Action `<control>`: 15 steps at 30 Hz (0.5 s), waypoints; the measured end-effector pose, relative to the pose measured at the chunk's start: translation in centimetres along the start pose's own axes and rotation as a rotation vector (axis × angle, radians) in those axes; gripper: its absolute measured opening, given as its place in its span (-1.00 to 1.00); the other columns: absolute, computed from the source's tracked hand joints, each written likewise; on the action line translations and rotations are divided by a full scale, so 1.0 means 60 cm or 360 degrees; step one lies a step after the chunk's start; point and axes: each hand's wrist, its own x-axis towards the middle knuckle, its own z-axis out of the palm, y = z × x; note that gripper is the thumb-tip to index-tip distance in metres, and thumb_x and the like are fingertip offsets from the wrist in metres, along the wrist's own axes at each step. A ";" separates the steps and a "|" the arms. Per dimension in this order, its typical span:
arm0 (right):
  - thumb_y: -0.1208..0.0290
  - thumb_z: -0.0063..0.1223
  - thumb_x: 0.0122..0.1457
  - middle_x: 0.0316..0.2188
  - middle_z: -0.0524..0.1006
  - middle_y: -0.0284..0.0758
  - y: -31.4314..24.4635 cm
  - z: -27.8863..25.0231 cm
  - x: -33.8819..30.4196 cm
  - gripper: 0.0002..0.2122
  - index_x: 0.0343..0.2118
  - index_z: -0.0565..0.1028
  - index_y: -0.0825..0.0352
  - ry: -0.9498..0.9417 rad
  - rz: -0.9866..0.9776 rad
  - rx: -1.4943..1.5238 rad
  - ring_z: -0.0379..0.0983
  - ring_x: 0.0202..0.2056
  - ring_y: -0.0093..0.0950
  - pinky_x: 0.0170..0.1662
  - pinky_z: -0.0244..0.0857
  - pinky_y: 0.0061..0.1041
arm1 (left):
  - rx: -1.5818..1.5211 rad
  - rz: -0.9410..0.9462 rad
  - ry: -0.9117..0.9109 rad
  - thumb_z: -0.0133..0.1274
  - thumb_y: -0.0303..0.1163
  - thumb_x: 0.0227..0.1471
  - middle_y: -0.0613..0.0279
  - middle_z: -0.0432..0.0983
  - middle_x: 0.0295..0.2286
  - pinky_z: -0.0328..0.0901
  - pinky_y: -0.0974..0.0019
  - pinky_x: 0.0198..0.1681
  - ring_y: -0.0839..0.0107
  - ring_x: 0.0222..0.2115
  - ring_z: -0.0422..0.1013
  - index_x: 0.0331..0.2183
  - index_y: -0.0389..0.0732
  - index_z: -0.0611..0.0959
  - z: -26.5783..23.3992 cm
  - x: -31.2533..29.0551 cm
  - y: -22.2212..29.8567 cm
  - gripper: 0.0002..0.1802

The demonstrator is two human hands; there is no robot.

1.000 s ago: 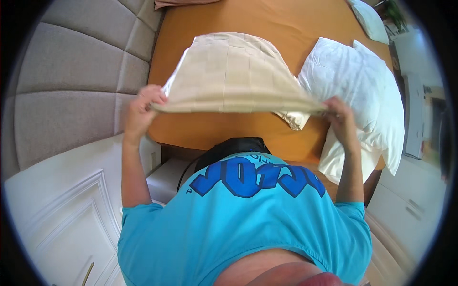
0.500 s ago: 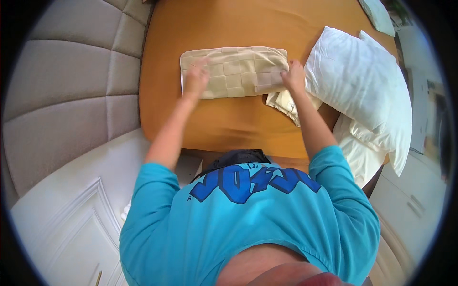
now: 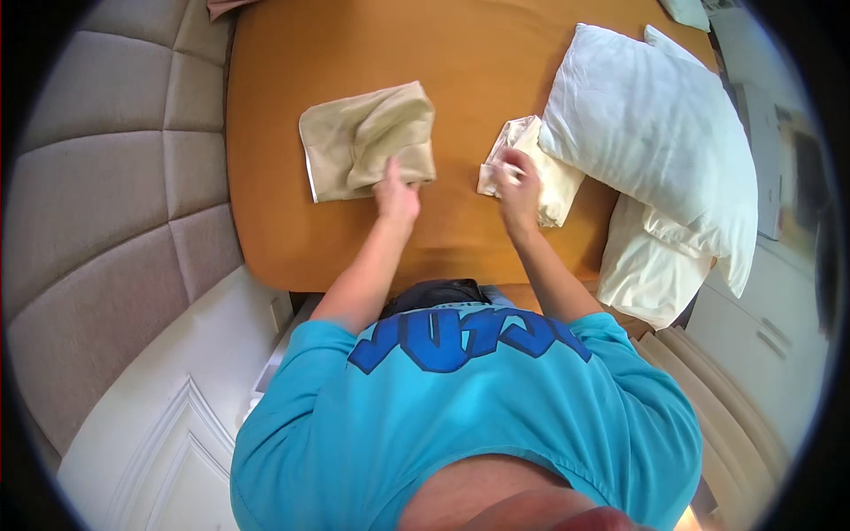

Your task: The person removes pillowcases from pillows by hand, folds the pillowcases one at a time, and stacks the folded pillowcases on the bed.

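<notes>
A beige cloth (image 3: 332,146) lies folded into a rough square on the bed, its upper layer wrinkled and a white edge showing on its left side. My left hand (image 3: 398,196) is at its near right part, one finger on top and the thumb by the edge, closed on the cloth. Farther right, my right hand (image 3: 521,193) hovers over or touches a bundled cream cloth (image 3: 556,190). Its fingers are curved and somewhat blurred, with a gap between thumb and forefinger; I see no grip on the cream cloth.
The bed has an orange-brown sheet (image 3: 478,53). White pillows (image 3: 646,124) are heaped on the right, with white fabric (image 3: 651,265) hanging beside them over the bed's edge. A padded grey panel (image 3: 97,177) borders the left side, and a white panelled door (image 3: 168,425) stands nearer.
The beige checked cloth, stretched wide before, is now folded over leftward to a smaller, plain-faced shape. My left hand moved right and nearer; my right hand left the cloth's right end for the cream cloth.
</notes>
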 end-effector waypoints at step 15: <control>0.41 0.12 0.07 -0.29 0.56 -0.23 0.065 -0.180 0.024 -0.72 -0.14 0.45 0.33 0.0061 0.1401 0.1537 0.54 -0.31 -0.32 -0.35 0.46 -0.31 | 0.0025 0.0047 0.0269 0.15 -0.70 -0.18 0.22 0.46 -0.17 0.42 0.14 -0.24 0.28 -0.20 0.44 -0.05 -0.21 0.43 0.001 0.030 0.039 -0.42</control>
